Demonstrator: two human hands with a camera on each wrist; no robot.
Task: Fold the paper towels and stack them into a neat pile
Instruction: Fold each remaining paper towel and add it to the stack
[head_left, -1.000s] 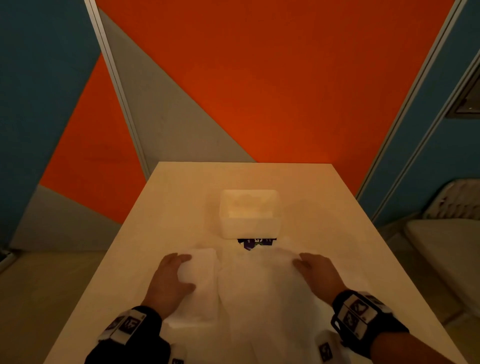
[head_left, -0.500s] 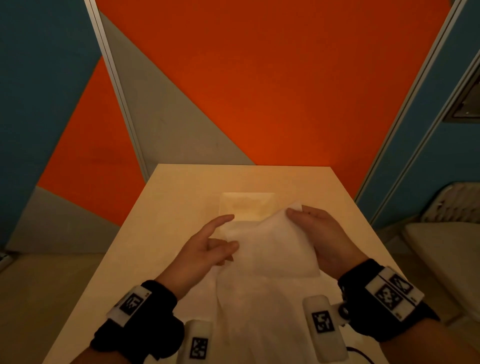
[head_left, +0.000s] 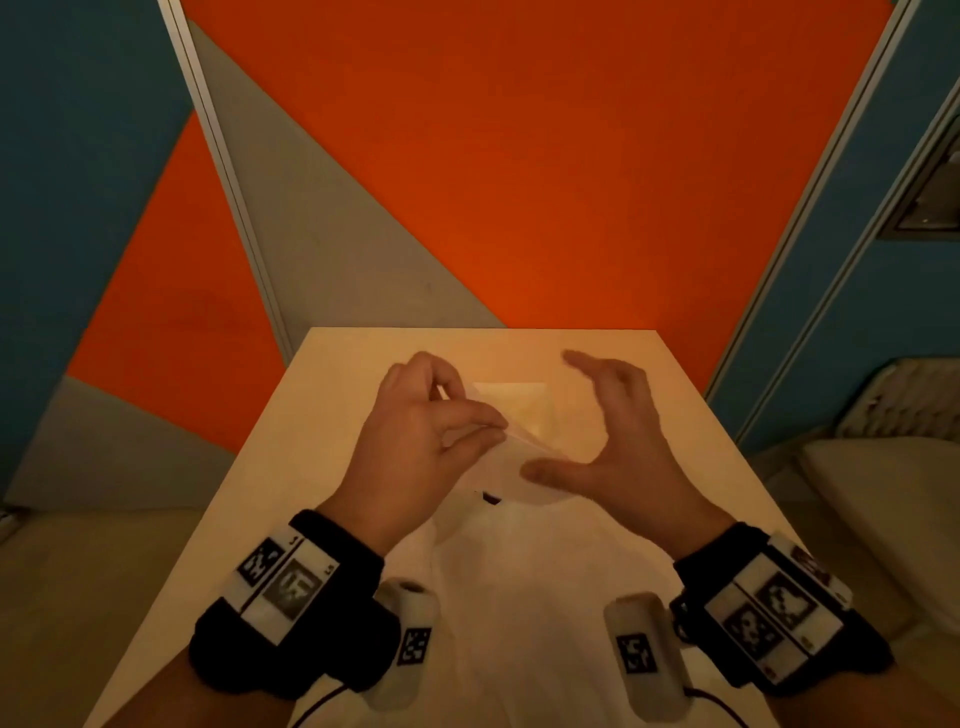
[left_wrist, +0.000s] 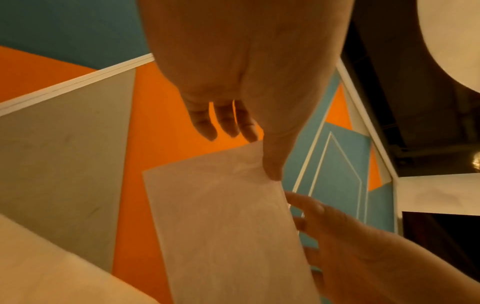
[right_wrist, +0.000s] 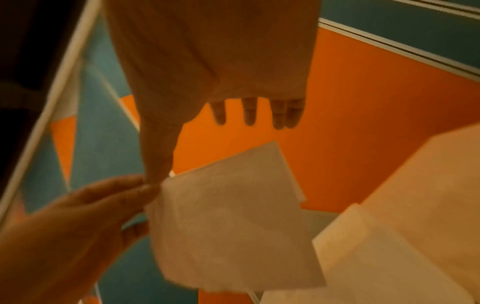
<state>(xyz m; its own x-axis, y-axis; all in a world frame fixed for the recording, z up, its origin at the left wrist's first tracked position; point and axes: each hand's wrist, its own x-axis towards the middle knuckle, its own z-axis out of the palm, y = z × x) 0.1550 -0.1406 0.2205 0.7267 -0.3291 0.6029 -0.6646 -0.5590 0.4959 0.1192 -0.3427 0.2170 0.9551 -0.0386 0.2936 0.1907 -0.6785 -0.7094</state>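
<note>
Left hand (head_left: 415, 441) pinches folded paper towel (head_left: 511, 462) mid-frame, raised above counter (head_left: 322, 467). Right hand (head_left: 618, 447) spread, holding nothing, thumb at towel edge. White box (head_left: 519, 410) behind, contents hidden.

I see an orange wall panel (head_left: 545, 171) at twelve o'clock, grey wedge (head_left: 332, 249) at eleven, blue panels (head_left: 78, 182) either side, pale table (head_left: 291, 441) below, dim warm light.

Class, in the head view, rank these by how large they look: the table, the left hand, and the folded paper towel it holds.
1. table
2. left hand
3. folded paper towel, largely hidden between the hands, so its real size is unsure.
</note>
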